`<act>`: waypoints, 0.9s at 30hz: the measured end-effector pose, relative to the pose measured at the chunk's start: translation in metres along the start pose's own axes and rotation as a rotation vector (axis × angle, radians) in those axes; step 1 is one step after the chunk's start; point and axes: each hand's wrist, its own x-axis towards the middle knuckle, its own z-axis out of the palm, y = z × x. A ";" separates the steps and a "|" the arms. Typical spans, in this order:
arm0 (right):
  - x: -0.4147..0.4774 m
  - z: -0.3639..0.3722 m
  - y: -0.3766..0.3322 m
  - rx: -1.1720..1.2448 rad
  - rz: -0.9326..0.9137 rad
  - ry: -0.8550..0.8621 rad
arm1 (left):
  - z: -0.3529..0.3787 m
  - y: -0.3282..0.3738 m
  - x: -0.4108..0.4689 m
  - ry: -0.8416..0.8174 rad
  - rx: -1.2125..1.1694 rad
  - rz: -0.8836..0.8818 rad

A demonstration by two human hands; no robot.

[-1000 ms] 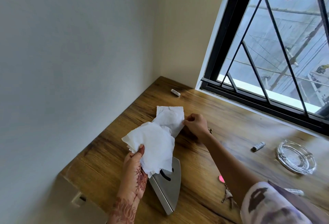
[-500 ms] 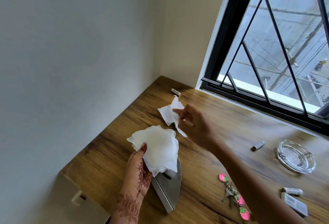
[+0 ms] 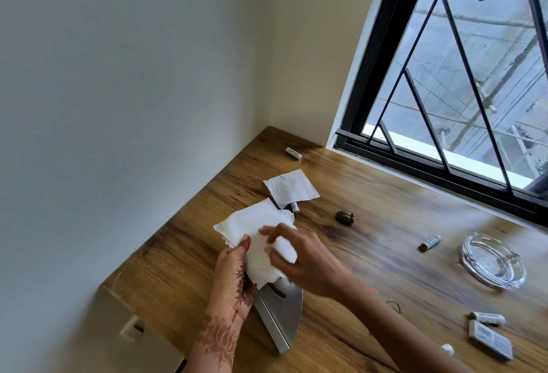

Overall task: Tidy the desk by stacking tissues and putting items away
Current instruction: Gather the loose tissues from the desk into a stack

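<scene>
Both L hand (image 3: 234, 279) & R hand (image 3: 308, 264) grip soft, crumpled white tissues (image 3: 253, 221).

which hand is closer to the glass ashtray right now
Right. The right hand, gripping the tissue stack, is apart from the ashtray but on its side; the left hand holds the stack's far edge, farther away.

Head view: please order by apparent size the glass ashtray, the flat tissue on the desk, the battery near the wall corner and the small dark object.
1. glass ashtray
2. flat tissue
3. battery and small dark object: too alike to rank.
</scene>
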 end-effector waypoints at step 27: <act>0.047 -0.028 0.093 0.075 0.540 0.488 | -0.008 -0.002 0.002 0.025 0.090 0.009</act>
